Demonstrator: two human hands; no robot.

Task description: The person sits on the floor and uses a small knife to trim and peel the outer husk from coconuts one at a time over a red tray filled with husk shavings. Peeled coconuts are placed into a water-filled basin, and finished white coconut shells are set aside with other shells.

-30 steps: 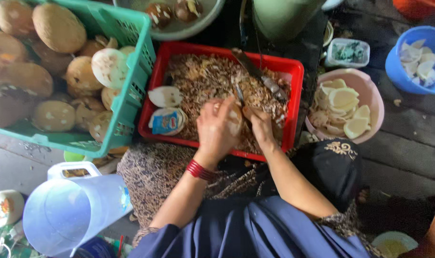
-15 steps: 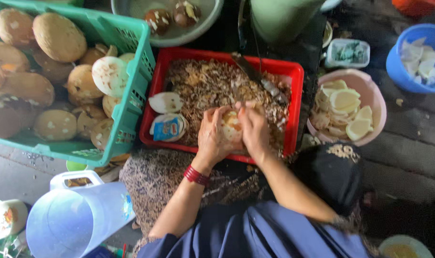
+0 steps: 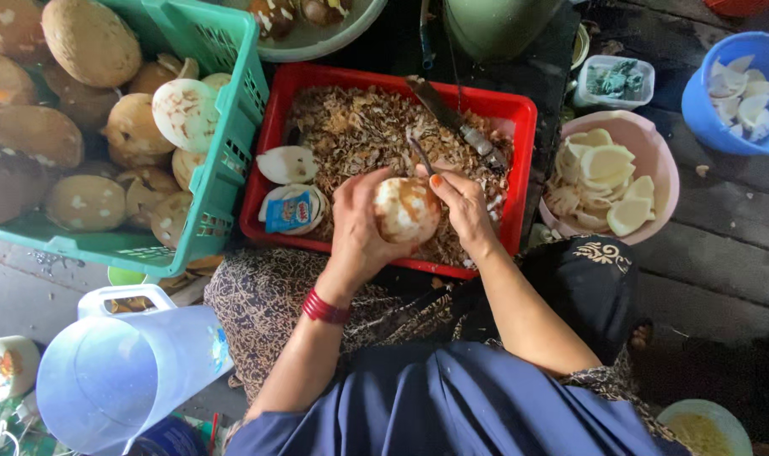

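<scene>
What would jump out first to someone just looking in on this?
The two hands at centre: the left hand cups a round, partly peeled coconut while the right hand works a small blade on it, over a red tray of brown shavings. A green crate of coconuts sits left; a pink bowl of white pieces sits right.

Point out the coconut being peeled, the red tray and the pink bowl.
coconut (image 3: 405, 209), head view, on its pale peeled face.
red tray (image 3: 519, 160), head view, on its right wall.
pink bowl (image 3: 663, 165), head view, on its right rim.

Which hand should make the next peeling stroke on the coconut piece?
Right hand: it holds the small peeler at the coconut piece; the left hand cups that piece over the red tray.
</scene>
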